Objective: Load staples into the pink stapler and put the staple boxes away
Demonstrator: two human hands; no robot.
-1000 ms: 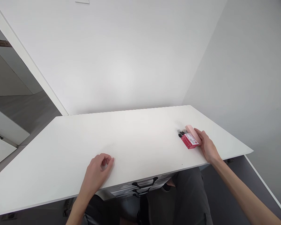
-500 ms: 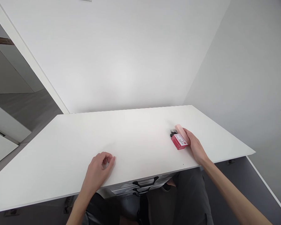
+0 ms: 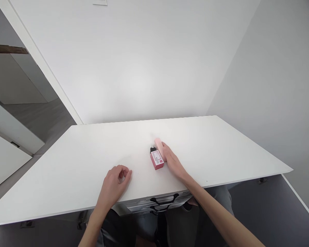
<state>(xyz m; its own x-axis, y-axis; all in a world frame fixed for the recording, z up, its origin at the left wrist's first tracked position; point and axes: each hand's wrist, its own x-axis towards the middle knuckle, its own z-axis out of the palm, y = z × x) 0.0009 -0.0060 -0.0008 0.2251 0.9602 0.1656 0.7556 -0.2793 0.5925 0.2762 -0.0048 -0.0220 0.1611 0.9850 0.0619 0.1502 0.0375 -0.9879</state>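
Note:
On the white tabletop (image 3: pixel 105 144), my right hand (image 3: pixel 173 161) lies on its side, its fingers extended along the right side of a pale pink bar-shaped object (image 3: pixel 160 148). Against the pink object's left side is a small red-and-white box (image 3: pixel 157 160) with a printed label on top. A small black item with a clear part (image 3: pixel 152 149) sits just behind the box; its kind is unclear. To the left, my left hand (image 3: pixel 115 181) rests near the front edge, fingers loosely curled in and thumb close to the index finger, nothing visible in it.
Drawers with black handles (image 3: pixel 164 199) are under the table's front edge, by my legs. A white wall (image 3: pixel 144 68) rises behind the table, and a grey wall (image 3: pixel 280 85) stands on the right. Through a doorway at left, a grey floor (image 3: pixel 46 120) shows.
My right hand has slid left across the table, and the pink object, red box and black item have moved left with it. My left hand stays curled on the table.

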